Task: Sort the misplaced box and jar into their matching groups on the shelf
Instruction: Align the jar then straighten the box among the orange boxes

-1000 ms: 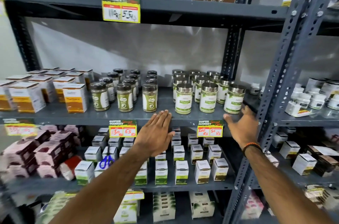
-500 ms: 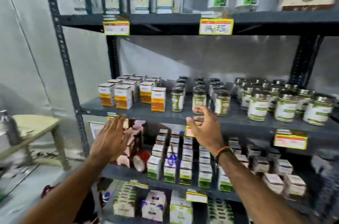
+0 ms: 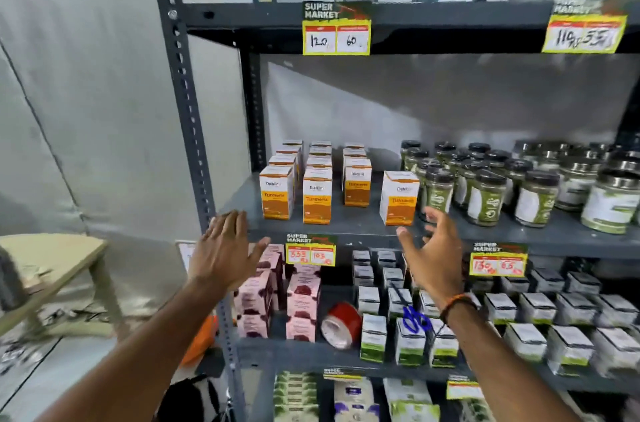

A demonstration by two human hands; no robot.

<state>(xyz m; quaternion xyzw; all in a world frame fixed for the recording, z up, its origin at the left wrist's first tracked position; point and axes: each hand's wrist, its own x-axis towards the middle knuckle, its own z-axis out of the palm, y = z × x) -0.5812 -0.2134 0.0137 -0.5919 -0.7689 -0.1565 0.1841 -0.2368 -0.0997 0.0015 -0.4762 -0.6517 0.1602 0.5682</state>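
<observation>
Wearing no sleeves, both forearms showing bare; circling the right wrist, a thin beaded bracelet (image 3: 458,304) (orange with dark beads); lacking rings, watches or gloves on either hand.

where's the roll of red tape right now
In the head view the red tape roll lies on its side on the lower shelf, between the pink boxes on its left and the green-and-white boxes on its right.

Retail shop. Grey slotted-steel shelving (image 3: 187,117) stocked with grouped turmeric boxes (image 3: 317,195) and spice jars (image 3: 535,198); "SUPER MARKET" price tags (image 3: 336,28) clipped to shelf edges.
</observation>
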